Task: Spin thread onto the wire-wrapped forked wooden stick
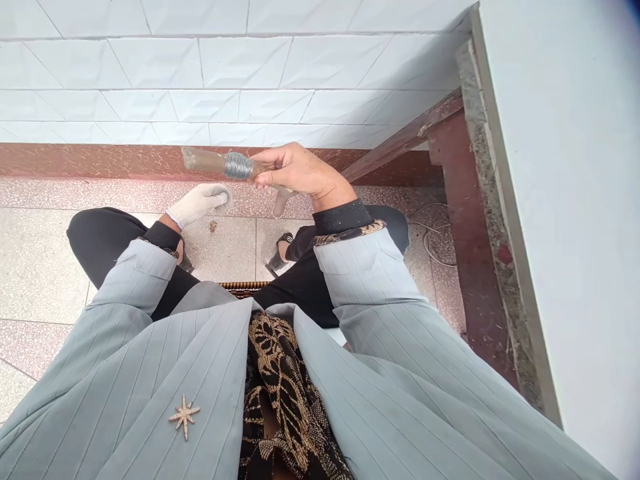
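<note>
My right hand (295, 170) is bare and closed round a brownish stick held level above the floor. Grey metal wire (239, 165) is wound in a tight band round this wire-wrapped stick (205, 161). A short rounded prong (281, 202) shows below my right fingers and looks like part of the same piece; the join is hidden by the hand. My left hand (197, 203), in a white knit glove, is lower and to the left, apart from the stick. Its fingers are curled together, and whatever they may hold is hidden.
A white tiled wall (245, 60) rises in front, with a reddish-brown skirting (100, 161) below. On the right stand a white tabletop (575, 200) and its dark red wooden leg (470, 253). A pale cable (433, 243) and a small brown scrap (213, 227) lie on the floor.
</note>
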`<state>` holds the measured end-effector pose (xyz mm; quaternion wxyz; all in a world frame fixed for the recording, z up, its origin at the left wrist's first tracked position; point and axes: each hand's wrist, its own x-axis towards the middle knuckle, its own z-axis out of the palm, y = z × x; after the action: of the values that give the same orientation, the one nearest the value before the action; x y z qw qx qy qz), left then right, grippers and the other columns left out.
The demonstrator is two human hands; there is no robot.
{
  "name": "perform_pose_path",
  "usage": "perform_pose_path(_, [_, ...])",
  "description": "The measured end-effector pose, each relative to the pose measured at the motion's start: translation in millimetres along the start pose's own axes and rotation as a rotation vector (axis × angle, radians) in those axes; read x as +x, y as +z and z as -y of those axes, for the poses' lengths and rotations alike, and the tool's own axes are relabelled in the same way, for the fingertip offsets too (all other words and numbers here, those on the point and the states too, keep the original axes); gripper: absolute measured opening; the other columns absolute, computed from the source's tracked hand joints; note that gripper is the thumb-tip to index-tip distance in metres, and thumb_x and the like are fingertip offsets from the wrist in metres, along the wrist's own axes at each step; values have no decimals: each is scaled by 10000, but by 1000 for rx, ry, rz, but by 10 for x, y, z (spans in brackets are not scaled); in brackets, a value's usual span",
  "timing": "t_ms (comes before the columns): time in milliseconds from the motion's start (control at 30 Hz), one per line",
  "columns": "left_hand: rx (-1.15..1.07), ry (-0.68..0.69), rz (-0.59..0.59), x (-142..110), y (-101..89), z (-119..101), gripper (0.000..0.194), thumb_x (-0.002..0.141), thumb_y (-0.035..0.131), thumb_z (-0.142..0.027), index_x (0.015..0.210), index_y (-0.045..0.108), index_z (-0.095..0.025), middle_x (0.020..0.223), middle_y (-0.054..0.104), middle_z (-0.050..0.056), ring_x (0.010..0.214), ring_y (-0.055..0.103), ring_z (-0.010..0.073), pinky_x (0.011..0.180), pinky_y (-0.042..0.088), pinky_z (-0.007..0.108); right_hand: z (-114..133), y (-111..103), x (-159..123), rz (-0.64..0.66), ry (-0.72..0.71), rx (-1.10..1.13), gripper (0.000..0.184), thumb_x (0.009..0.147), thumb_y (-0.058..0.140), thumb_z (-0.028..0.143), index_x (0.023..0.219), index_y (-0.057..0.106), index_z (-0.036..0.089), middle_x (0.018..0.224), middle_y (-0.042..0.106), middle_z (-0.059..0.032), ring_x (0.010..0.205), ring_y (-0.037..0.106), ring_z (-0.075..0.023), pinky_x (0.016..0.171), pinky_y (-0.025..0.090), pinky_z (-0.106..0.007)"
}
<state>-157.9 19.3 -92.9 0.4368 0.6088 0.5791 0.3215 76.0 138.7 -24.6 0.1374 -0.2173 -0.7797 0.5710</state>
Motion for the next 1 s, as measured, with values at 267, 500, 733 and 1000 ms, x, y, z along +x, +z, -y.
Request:
perform_pose_path(267, [84, -33, 109, -40, 56, -76, 159, 945, 550, -182, 864, 686, -161, 646, 563, -19, 570, 497, 104, 591, 386, 246, -182, 59, 208, -423, 92, 27, 341, 875, 801, 568, 1059, 747, 286, 886, 744, -64, 925, 705, -283, 733, 591, -410])
perform_pose_path(500, [194, 40, 174, -134, 8, -277, 196, 924, 578, -248, 911, 752, -159, 677, 586, -19, 583, 492, 101, 606, 390, 250, -310, -83, 268, -574, 197, -303, 357, 978, 659, 479, 1194, 740, 207, 1017, 757, -98, 1046, 677, -330, 908, 555, -465])
perform_pose_path(733, [141, 85, -64, -309, -132, -476, 214, 895, 562, -199, 897, 771, -152, 719, 646, 25, 600, 505, 100, 587, 420, 252, -174, 2, 199, -367, 233, -777, 286, 1031, 583, 336, 1189, 762, 179, 1123, 748, -153, 1050, 654, -322, 910, 474, -445])
perform_pose_path(1000, [142, 74, -245, -303, -217, -528, 223, 886, 537, -176, 912, 758, -173, 713, 646, 33, 712, 575, 137, 647, 473, 254, -264, -103, 145, 304, 138, -589, 244, 854, 818, 406, 1032, 868, 245, 838, 762, 15, 820, 631, -185, 811, 467, -331])
